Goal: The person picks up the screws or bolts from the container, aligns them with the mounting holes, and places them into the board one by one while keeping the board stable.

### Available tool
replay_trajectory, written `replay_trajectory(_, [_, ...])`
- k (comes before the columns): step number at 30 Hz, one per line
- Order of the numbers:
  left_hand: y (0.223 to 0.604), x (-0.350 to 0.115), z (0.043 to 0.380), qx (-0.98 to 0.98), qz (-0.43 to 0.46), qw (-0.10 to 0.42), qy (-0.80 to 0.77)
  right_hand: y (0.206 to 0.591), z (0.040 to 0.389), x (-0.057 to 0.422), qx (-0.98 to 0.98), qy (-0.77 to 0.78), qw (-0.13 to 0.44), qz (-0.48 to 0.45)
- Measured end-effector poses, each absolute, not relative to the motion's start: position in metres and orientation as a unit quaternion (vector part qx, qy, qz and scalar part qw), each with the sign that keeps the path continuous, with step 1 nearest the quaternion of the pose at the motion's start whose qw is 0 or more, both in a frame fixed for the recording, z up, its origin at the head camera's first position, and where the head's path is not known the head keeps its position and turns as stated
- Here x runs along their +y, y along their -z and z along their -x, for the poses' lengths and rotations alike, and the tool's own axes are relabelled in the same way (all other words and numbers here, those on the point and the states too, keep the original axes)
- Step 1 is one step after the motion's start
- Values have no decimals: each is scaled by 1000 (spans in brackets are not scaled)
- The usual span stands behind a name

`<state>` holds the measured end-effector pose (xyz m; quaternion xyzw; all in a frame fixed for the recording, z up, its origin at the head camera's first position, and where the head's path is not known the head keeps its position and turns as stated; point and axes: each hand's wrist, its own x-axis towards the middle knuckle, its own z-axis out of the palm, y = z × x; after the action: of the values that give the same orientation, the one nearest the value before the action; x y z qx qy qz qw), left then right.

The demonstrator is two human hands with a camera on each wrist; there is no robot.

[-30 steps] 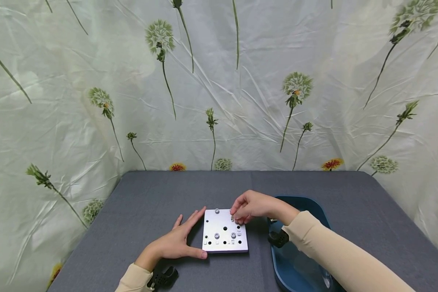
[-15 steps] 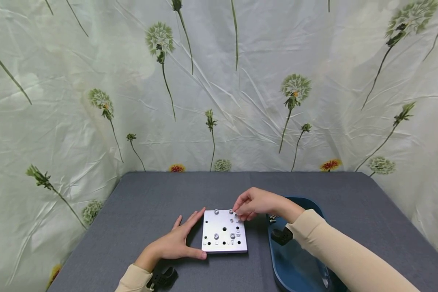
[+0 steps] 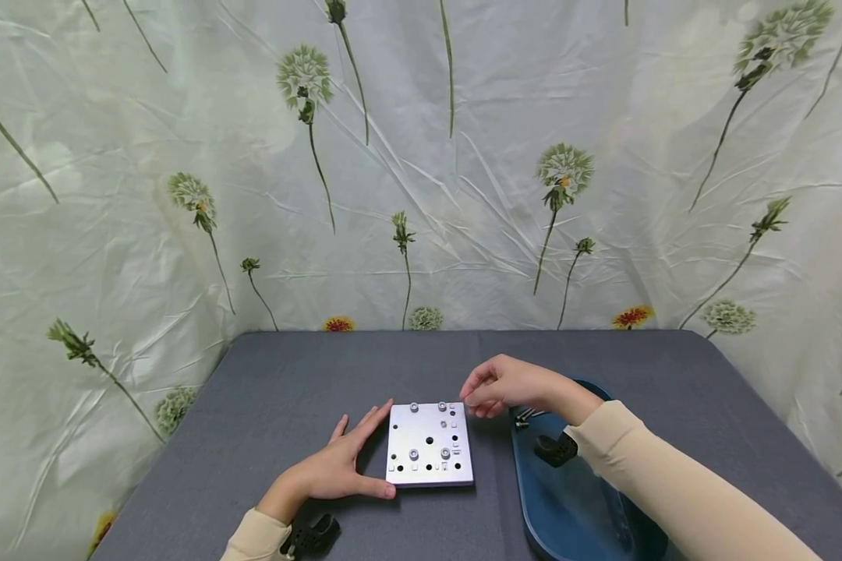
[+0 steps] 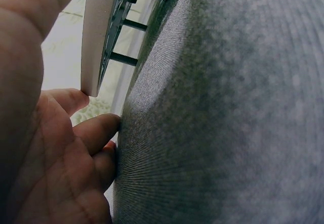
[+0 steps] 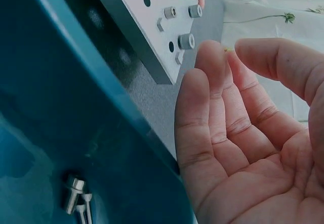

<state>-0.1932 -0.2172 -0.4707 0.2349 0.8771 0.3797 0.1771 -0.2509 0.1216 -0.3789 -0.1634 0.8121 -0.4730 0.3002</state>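
Observation:
A silver metal plate (image 3: 410, 440) with drilled holes lies in front of me. Several socket-head screws (image 3: 414, 454) stand in it, and their threaded shanks (image 4: 124, 59) stick out beneath in the left wrist view. Along the plate's left side my left hand (image 3: 333, 467) spreads out, index fingertip at the far corner and thumb at the near one. My right hand (image 3: 508, 386) hovers just past the plate's far right corner. Its fingers are loosely bent, with nothing between thumb and fingertips in the right wrist view.
A blue bin (image 3: 557, 499) stands right of the plate, partly under the right forearm. Several loose screws (image 5: 76, 196) lie inside it. Grey cloth (image 3: 309, 374) covers the table, and a flower-patterned curtain (image 3: 393, 156) hangs behind.
The right hand has let go of the plate's upper right screw area and drawn away up and to the right, uncovering screws there. The left hand holds its place.

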Motion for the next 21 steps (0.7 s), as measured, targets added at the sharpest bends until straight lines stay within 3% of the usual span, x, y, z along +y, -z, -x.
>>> replay_trajectory(21, [469, -217, 193, 877, -235, 179, -379, 375, 247, 160, 797, 498, 296, 169])
